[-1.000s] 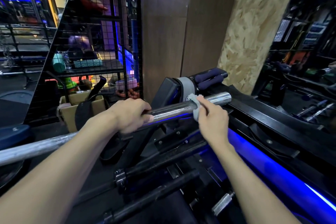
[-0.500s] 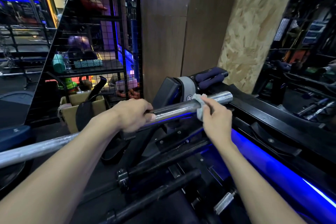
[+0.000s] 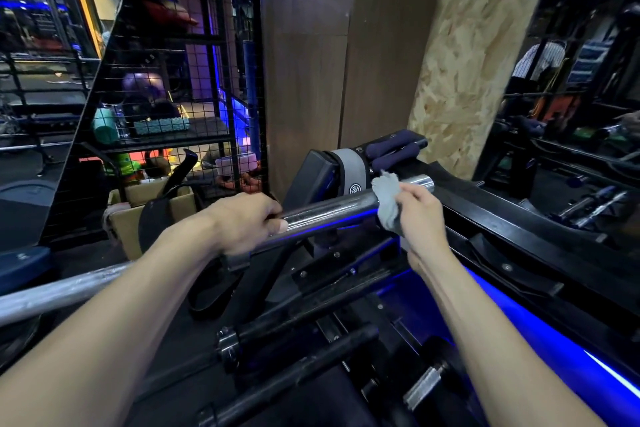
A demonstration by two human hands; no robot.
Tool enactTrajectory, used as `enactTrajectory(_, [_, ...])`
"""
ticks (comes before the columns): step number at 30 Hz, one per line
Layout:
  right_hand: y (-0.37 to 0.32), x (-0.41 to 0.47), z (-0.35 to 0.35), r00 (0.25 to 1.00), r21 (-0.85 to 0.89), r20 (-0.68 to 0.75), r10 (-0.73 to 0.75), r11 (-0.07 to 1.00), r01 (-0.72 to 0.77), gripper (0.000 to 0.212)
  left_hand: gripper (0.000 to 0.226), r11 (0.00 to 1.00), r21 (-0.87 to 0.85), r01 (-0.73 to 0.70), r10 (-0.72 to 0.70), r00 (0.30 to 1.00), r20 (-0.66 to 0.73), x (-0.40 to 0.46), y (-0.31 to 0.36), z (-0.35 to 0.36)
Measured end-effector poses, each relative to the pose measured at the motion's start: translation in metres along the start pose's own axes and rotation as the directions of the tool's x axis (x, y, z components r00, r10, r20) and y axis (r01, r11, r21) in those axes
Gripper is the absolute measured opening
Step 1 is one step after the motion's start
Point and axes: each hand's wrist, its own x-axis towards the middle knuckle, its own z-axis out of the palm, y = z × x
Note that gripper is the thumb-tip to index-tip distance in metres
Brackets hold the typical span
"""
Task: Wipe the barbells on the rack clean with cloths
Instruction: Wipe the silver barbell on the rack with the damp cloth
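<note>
A chrome barbell [image 3: 329,210] runs from the lower left up to its sleeve end at the centre right. My left hand [image 3: 242,222] grips the bar near the sleeve collar. My right hand [image 3: 420,215] holds a grey cloth [image 3: 388,199] wrapped over the sleeve, close to its tip. Two dark barbells [image 3: 294,322] lie lower on the black rack [image 3: 519,229], below my arms.
A wire-mesh storage cage [image 3: 166,97] with gym gear stands at the left, a cardboard box [image 3: 156,208] at its foot. A wooden pillar [image 3: 346,45] rises straight ahead. Blue light strips glow along the rack's right side. A person stands far right.
My right hand has slid the cloth along the sleeve toward its tip and rolled it round the bar. The left hand keeps its grip in the same spot.
</note>
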Motion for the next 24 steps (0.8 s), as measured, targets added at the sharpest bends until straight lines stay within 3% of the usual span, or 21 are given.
enactTrajectory(3, [-0.007, -0.004, 0.001, 0.998, 0.011, 0.055, 0.013, 1.000, -0.014, 0.007, 0.029, 1.000, 0.025, 0.016, -0.016, 1.000, -0.013, -0.002, 0.003, 0.001])
enactTrajectory(8, [-0.015, -0.045, 0.045, 0.928, -0.134, 0.285, -0.240, 0.949, 0.287, 0.008, 0.034, 0.996, 0.080, 0.031, -0.027, 0.999, -0.043, -0.005, 0.008, 0.003])
enactTrajectory(10, [-0.009, -0.057, 0.060, 0.836, -0.251, 0.394, -0.382, 0.830, 0.498, 0.009, 0.029, 0.996, 0.091, 0.025, -0.021, 0.999, -0.044, -0.004, 0.006, 0.004])
enactTrajectory(11, [-0.004, -0.058, 0.063, 0.772, -0.332, 0.437, -0.461, 0.715, 0.615, 0.011, 0.027, 0.995, 0.094, 0.024, -0.020, 0.999, -0.046, -0.004, 0.006, 0.004])
enactTrajectory(13, [0.006, -0.049, 0.061, 0.701, -0.462, 0.462, -0.544, 0.527, 0.713, 0.015, 0.031, 0.995, 0.098, 0.024, -0.019, 0.998, -0.057, -0.006, 0.005, 0.004])
enactTrajectory(19, [0.022, 0.023, 0.006, 0.775, -0.767, 0.277, -0.568, 0.355, 0.535, 0.024, 0.033, 0.996, 0.084, 0.009, -0.005, 0.998, -0.058, -0.009, 0.000, 0.005])
enactTrajectory(22, [0.019, 0.047, -0.018, 0.859, -0.865, 0.160, -0.486, 0.351, 0.359, 0.024, 0.038, 0.997, 0.072, 0.015, -0.010, 0.998, -0.064, -0.009, 0.002, 0.005])
enactTrajectory(24, [0.017, 0.036, -0.009, 0.844, -0.867, 0.154, -0.513, 0.340, 0.364, 0.024, 0.041, 0.997, 0.075, 0.021, -0.015, 0.997, -0.072, -0.008, 0.004, 0.006])
